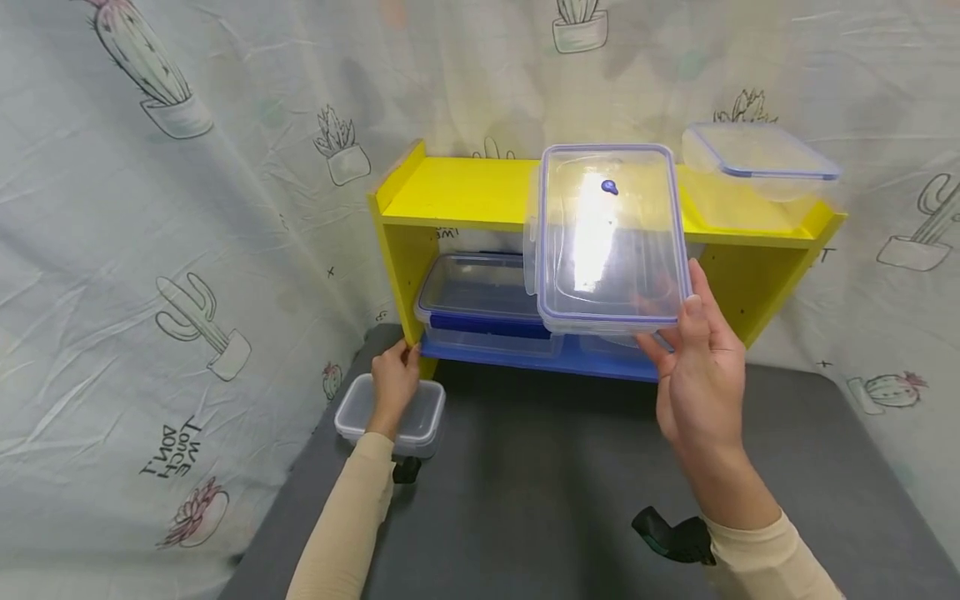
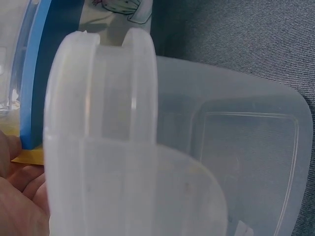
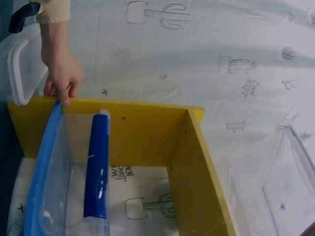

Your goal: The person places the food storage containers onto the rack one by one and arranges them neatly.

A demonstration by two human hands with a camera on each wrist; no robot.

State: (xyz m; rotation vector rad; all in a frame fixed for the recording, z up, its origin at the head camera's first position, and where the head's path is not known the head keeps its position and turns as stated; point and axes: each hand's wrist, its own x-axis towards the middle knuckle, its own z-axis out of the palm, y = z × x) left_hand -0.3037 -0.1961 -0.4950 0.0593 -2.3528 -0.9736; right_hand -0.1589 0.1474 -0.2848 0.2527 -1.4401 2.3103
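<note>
My right hand [image 1: 705, 375] grips a clear food container [image 1: 607, 250] by its lower right corner, holding it up in front of the shelf. Its lid has a blue seal and a small blue valve. At the lower left front corner of the yellow shelf [image 1: 480, 190], my left hand [image 1: 394, 379] holds the side panel where the blue board [image 1: 495, 358] meets it. The right wrist view shows this left hand [image 3: 64, 76] with curled fingers at that corner. A small frosted container [image 1: 427, 417] lies on the table under my left wrist, and it fills much of the left wrist view.
A container with a blue clip [image 1: 487, 292] sits on the lower board. Another clear container [image 1: 765, 154] rests on the shelf top at the right. The shelf stands at the back of the dark grey table [image 1: 525, 492], before a cactus-print curtain [image 1: 247, 208].
</note>
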